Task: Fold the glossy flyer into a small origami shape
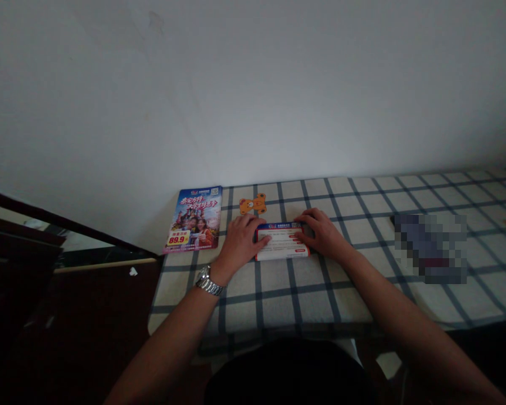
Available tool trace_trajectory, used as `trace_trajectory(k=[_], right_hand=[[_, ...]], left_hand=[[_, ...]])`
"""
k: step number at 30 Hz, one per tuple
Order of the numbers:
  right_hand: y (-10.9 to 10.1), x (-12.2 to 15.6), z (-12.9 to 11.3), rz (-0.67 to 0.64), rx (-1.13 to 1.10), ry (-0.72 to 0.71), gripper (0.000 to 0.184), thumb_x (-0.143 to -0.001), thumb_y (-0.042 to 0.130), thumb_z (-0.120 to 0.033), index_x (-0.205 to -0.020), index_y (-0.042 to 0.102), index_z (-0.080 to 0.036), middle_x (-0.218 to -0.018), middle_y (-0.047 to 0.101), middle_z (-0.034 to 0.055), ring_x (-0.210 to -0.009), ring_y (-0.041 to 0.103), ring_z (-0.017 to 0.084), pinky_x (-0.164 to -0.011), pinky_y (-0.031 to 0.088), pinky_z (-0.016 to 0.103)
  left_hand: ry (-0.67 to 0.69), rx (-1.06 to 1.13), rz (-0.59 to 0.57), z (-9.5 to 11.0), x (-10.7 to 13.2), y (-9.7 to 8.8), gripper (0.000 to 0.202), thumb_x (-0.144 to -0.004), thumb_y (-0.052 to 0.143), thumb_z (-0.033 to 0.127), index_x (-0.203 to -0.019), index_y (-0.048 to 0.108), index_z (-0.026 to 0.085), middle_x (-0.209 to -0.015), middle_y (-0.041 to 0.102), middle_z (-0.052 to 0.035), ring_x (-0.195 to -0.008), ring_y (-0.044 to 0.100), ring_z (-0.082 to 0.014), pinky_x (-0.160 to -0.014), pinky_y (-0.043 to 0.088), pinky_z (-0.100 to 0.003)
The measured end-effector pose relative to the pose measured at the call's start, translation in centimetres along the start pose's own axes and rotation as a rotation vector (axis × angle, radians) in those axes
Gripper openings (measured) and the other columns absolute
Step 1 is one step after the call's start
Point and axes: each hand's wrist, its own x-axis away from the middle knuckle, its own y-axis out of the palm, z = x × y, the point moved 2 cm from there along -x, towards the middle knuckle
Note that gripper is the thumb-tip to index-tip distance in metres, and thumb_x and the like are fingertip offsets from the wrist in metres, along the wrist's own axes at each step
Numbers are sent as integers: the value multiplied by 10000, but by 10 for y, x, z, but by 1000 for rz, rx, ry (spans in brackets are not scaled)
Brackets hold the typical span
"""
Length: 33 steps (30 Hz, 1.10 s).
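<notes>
A printed leaflet [278, 241], white with a blue top band and red labels, lies on the checked tablecloth in front of me. It looks shorter than the full sheets at the left, as if folded over. My left hand [242, 239] holds its left edge, thumb on the printed face and fingers curled at the far corner. At the right edge, my right hand [320, 233] grips it the same way, thumb resting on the print. The undersides of both hands are hidden. On my left wrist is a silver watch [209, 281].
A stack of colourful leaflets [196, 219] lies at the table's left end. Beyond my left hand, a bear print [253, 203] marks the tablecloth [274, 298]. A pixelated dark object [425, 244] lies to the right. The wall [278, 95] stands behind the table.
</notes>
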Motion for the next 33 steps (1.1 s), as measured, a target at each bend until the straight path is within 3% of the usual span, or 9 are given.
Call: trace_trajectory(k=[10, 33], right_hand=[[-1, -2, -2, 4, -11, 6, 279, -944, 700, -338, -1207, 668, -249, -1217, 594, 128, -1139, 606, 331, -1021, 533, 545], [-1, -3, -4, 11, -20, 36, 259, -949, 703, -323, -1187, 661, -231, -1190, 593, 120, -1126, 604, 313, -1019, 533, 513]], left_hand=[[-13, -10, 24, 3, 0, -2, 290, -914, 773, 379, -1129, 635, 240, -1160, 619, -64, -1101, 580, -307, -955, 489, -487], [-20, 16, 37, -2, 0, -3, 226, -925, 729, 296, -1100, 605, 224, -1141, 599, -84, -1080, 577, -313, -961, 503, -503]])
